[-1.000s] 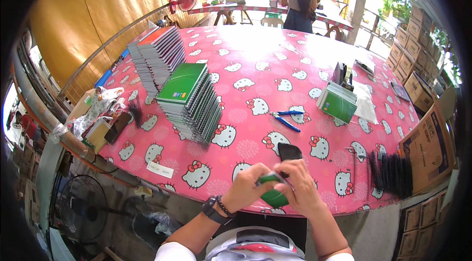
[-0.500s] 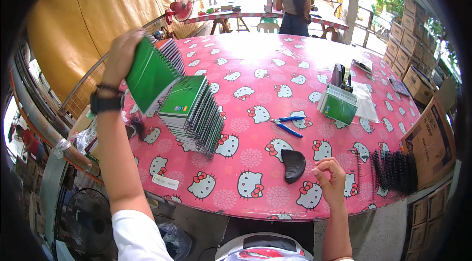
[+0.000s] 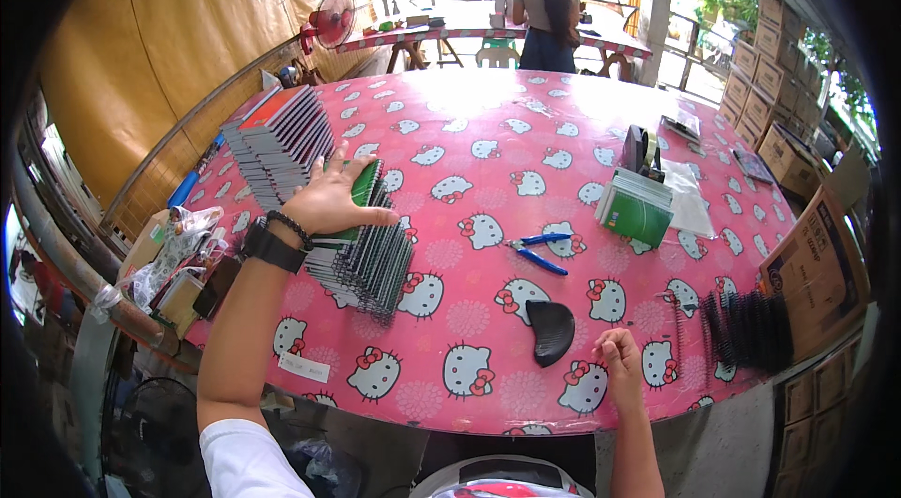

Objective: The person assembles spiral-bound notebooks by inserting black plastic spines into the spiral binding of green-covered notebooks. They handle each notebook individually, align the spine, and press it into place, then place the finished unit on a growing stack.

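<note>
My left hand [image 3: 330, 199] lies with fingers spread on a stack of green spiral-bound notebooks [image 3: 361, 263], partly covering the top cover. Behind it rises a taller stack of notebooks [image 3: 282, 141] with an orange-red cover on top. My right hand [image 3: 619, 357] rests near the table's front edge, fingers curled in, and I see nothing in it. Just left of it sits a black curved block [image 3: 550, 331]. Blue-handled pliers [image 3: 540, 254] lie farther in. To the right stands a smaller group of green notebooks [image 3: 636, 209].
A pink patterned cloth covers the table [image 3: 469, 301]. Black spiral coils [image 3: 751, 329] lie at the right beside a cardboard box [image 3: 815, 268]. A tape dispenser [image 3: 644, 153] stands behind the small notebooks. Plastic-wrapped items [image 3: 178, 259] crowd the left edge. A person [image 3: 547, 15] stands at a far table.
The green notebook my left hand held up at the left is now down on the stack, and that hand is spread over it. My right hand's fingers have curled in more.
</note>
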Tool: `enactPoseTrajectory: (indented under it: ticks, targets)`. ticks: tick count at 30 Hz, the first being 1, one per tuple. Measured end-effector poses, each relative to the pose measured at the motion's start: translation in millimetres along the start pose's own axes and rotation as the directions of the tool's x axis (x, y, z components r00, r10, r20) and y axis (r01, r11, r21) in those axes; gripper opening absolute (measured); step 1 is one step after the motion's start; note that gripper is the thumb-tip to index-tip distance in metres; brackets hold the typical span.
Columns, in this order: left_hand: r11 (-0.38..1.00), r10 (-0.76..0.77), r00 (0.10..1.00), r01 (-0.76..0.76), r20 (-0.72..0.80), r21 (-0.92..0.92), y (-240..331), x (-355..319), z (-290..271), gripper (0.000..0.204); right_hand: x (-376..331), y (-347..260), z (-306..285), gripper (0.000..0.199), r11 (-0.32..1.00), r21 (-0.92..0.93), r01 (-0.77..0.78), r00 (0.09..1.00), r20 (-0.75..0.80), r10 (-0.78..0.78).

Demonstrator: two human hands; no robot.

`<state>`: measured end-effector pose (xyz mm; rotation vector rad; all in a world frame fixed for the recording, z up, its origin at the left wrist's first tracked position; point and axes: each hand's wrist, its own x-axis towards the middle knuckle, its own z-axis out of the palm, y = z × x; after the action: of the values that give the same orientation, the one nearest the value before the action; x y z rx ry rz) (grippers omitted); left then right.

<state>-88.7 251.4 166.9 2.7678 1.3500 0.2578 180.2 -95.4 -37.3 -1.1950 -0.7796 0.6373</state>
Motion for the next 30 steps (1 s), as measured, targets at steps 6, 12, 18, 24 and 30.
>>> enactPoseTrajectory:
  ticks: [6,12,18,24,30]
  targets:
    - [0.984,0.178,0.983,-0.177,0.043,-0.036,-12,6,-1,0.081,12,2,-12,0.011,0.968,-0.245,0.047,0.982,0.187,-0.001]
    - [0.983,0.181,0.926,-0.162,-0.330,0.085,-39,-8,7,0.083,84,-34,-42,0.014,0.845,-0.453,0.284,0.958,0.163,-0.235]
    - [0.773,-0.076,0.680,-0.422,-0.730,-0.474,46,-104,-2,0.056,192,-19,-94,0.022,0.276,-0.903,0.328,0.810,0.119,-0.574]
    - [0.714,-0.150,0.730,-0.387,-0.667,-0.584,93,-165,67,0.034,270,0,-99,0.016,-0.130,-0.985,0.115,0.861,0.164,-0.482]
    - [0.559,-0.193,0.804,-0.381,-0.563,-0.736,102,-179,98,0.042,242,-65,-52,0.009,0.160,-0.923,0.351,0.806,0.210,-0.553]
